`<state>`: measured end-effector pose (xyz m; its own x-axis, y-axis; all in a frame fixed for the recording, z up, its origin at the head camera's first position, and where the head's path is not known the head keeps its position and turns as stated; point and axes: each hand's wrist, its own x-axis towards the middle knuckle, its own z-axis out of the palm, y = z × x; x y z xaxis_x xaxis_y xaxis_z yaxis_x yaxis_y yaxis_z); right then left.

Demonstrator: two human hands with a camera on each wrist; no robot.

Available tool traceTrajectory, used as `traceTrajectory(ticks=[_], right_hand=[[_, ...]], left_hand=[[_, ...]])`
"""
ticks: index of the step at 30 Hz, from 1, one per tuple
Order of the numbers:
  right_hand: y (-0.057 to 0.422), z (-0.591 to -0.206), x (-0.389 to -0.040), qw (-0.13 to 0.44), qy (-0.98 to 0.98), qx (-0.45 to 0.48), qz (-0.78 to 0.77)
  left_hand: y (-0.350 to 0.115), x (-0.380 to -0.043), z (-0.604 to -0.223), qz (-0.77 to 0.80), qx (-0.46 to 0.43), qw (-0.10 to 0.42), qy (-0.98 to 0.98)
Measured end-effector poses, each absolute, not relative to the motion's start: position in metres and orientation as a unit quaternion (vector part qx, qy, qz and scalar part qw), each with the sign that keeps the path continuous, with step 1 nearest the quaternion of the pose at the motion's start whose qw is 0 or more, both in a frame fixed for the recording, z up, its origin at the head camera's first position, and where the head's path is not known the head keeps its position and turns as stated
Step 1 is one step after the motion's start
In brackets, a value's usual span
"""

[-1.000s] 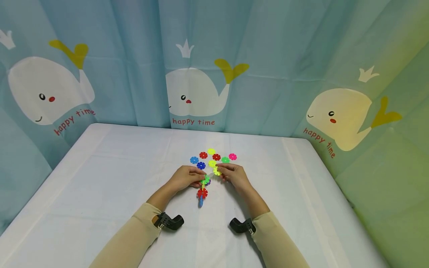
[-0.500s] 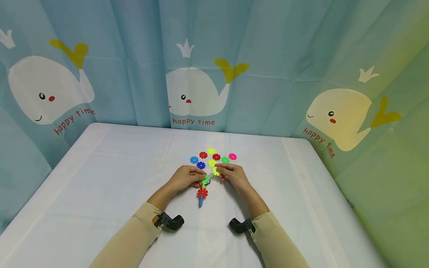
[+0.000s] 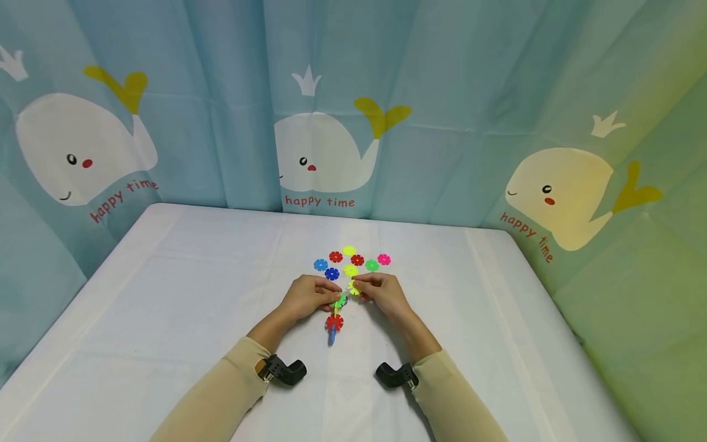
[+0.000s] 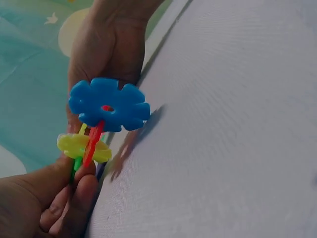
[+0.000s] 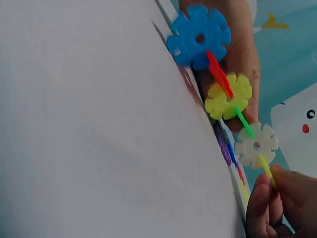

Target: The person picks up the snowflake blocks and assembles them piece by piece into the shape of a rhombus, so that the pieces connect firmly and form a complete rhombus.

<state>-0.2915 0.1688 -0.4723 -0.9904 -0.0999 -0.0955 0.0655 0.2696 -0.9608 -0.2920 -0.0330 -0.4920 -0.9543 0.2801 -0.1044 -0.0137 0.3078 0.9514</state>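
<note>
Pinched by both hands, a chain of flower-shaped plastic discs (image 5: pixel 218 101) spans the gap between them: the left hand (image 3: pixel 309 294) grips its green disc (image 5: pixel 243 122), while the right hand (image 3: pixel 383 293) holds the yellow end disc (image 5: pixel 268 170) between thumb and fingers. Behind everything hangs a pale blue-green curtain (image 3: pixel 453 80) printed with three white whales, each with a crown above and the words "happy time" in red below. In front of it spreads a white table (image 3: pixel 469 307) with rounded far corners; the hands are near its middle, with white surface to either side and the far edge well beyond them. Two beige sleeves (image 3: pixel 212 393) reach in from the near side, a black camera mount (image 3: pixel 289 371) at each wrist. The chain, near the table's centre, starts at a bright blue disc (image 5: pixel 190 39), nearest the person, then runs through red, yellow, green and translucent white to the yellow end disc, neighbours set crosswise, their notched petals ringing a central hole. How firmly that last piece is slotted cannot be told. Just past the hands lie loose discs (image 3: pixel 357 260): light blue, dark blue, red, yellow, green and pink.
</note>
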Motion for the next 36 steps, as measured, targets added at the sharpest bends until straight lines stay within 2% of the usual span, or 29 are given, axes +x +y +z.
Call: traceTrajectory(ticks=[5,15,22,28,36], right_hand=[[0.168,-0.474,-0.291,0.064,0.796,-0.02,-0.601],[0.165,-0.476,-0.294,0.09,0.798,-0.013,-0.596],[0.158,-0.472,-0.288,0.104,0.788,-0.061,-0.604],[0.151,-0.472,-0.286,0.092,0.794,-0.085,-0.594],[0.16,-0.471,-0.288,0.039,0.862,-0.084,-0.498]], left_hand=[[-0.031,-0.291,-0.493,0.579,0.089,0.11,0.803],[-0.051,-0.301,-0.485,0.571,0.124,0.16,0.796],[-0.055,-0.304,-0.485,0.592,0.108,0.137,0.787],[-0.049,-0.303,-0.487,0.565,0.109,0.108,0.811],[-0.049,-0.303,-0.488,0.579,0.071,0.103,0.806]])
